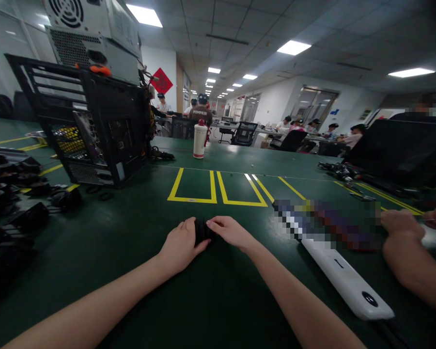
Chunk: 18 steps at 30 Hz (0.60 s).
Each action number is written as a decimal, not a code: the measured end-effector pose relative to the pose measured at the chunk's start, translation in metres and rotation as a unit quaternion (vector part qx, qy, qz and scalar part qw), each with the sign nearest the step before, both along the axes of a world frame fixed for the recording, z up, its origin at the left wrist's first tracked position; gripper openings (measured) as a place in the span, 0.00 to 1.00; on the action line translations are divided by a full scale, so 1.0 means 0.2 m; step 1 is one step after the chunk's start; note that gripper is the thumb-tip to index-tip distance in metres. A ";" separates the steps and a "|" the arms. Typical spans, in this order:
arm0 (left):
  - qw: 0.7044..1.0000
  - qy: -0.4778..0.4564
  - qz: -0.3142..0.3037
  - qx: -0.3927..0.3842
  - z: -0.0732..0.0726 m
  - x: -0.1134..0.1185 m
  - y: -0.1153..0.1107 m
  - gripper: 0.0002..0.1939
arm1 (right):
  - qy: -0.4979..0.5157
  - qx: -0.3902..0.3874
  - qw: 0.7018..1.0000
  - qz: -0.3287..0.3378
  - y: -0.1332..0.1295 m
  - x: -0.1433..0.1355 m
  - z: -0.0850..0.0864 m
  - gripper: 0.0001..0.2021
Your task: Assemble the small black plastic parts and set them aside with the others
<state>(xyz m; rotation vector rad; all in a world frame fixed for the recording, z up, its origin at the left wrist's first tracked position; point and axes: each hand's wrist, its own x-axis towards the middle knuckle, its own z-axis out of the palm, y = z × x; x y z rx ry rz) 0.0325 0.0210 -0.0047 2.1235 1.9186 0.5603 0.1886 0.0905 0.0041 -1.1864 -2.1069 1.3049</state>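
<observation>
In the head view, a small black part [200, 231] was held at the green table [210, 295], left of the white power strip [339, 271]. It was clasped between thumb and fingers by the left hand [179, 242] and touched at its near-strip side by the right hand [234, 231], though whether it was pinched there could not be told. A capped bottle [199, 143] was placed beyond and left of the strip, an open computer case [98, 126] farther left; another person's hand [401, 223] was seen right of it.

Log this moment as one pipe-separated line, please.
left hand: around small black part | right hand: fingertips at its right side | ahead: yellow tape outlines, white bottle | right: long white device
</observation>
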 end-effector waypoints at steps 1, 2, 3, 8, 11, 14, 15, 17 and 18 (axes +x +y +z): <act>1.000 -0.001 -0.001 0.001 0.00 0.00 0.00 0.29 | -0.003 0.000 1.000 0.001 0.00 0.00 0.00 0.17; 1.000 -0.002 -0.001 0.002 0.00 0.00 0.00 0.29 | 0.006 -0.006 1.000 0.004 0.00 0.00 0.00 0.16; 1.000 -0.003 -0.003 0.004 0.00 0.00 0.00 0.29 | 0.022 -0.015 1.000 0.009 0.00 0.00 0.00 0.15; 1.000 0.003 -0.005 0.019 -0.01 -0.01 0.00 0.29 | 0.086 -0.056 0.994 0.023 -0.01 0.00 0.00 0.19; 1.000 0.005 -0.005 0.022 -0.01 -0.01 0.00 0.29 | 0.086 -0.063 0.994 0.008 -0.01 0.00 0.00 0.21; 1.000 0.005 -0.007 0.023 -0.01 -0.01 0.01 0.29 | 0.060 -0.045 0.997 -0.014 0.00 -0.01 0.00 0.19; 1.000 0.005 -0.007 0.023 -0.01 -0.01 0.01 0.29 | 0.044 -0.041 0.998 -0.013 0.00 -0.01 0.00 0.19; 1.000 0.005 -0.007 0.023 -0.01 -0.01 0.00 0.29 | 0.013 -0.036 0.999 -0.005 0.00 -0.01 0.00 0.19; 1.000 0.004 -0.006 0.023 -0.01 -0.01 0.00 0.29 | 0.006 -0.033 0.999 -0.003 0.00 0.00 0.00 0.19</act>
